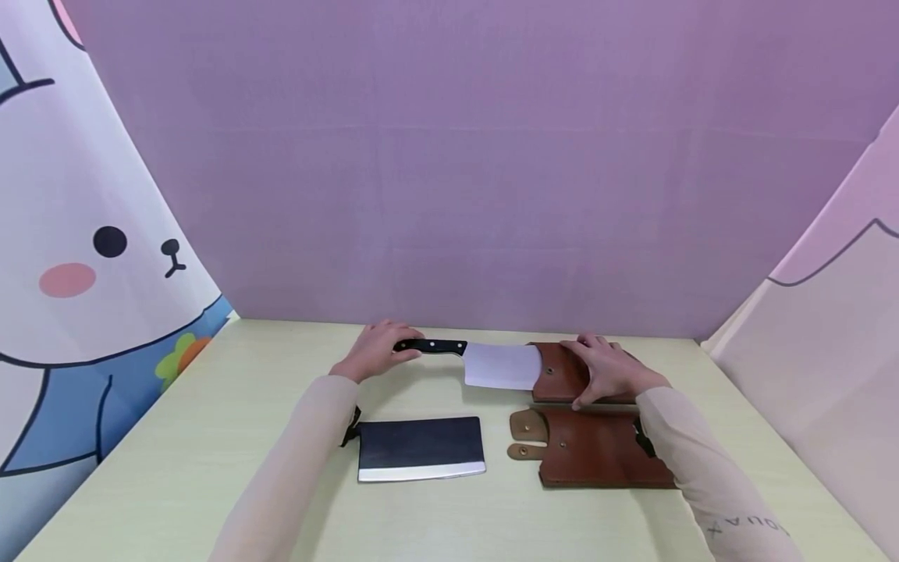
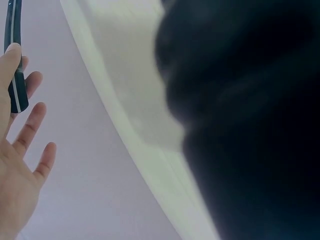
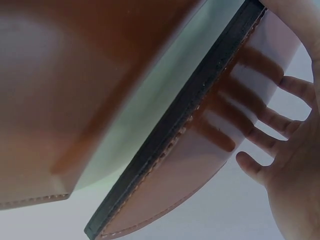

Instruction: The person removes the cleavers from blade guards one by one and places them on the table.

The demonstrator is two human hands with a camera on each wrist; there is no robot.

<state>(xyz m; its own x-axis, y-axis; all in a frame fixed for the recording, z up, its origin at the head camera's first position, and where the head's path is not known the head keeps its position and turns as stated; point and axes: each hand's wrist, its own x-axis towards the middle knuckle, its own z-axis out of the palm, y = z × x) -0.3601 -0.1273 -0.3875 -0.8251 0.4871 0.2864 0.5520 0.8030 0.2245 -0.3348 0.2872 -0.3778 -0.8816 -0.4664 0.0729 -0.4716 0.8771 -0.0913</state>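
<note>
A cleaver with a black handle (image 1: pixel 430 346) and a bright blade (image 1: pixel 500 365) lies at the back of the table, its blade tip inside a brown leather sheath (image 1: pixel 555 375). My left hand (image 1: pixel 381 349) is at the handle's end. In the left wrist view its fingers (image 2: pixel 31 120) are straight and spread, with one fingertip on the handle (image 2: pixel 15 75). My right hand (image 1: pixel 605 368) lies flat on that sheath (image 3: pixel 165 190), fingers (image 3: pixel 295 90) extended and pressing on the leather.
A second cleaver with a dark blade (image 1: pixel 420 446) lies nearer me, by my left forearm. A second brown sheath (image 1: pixel 593 449) with snap tabs lies beside it, under my right forearm. Purple backdrop walls close the pale green table (image 1: pixel 232 437) behind and on both sides.
</note>
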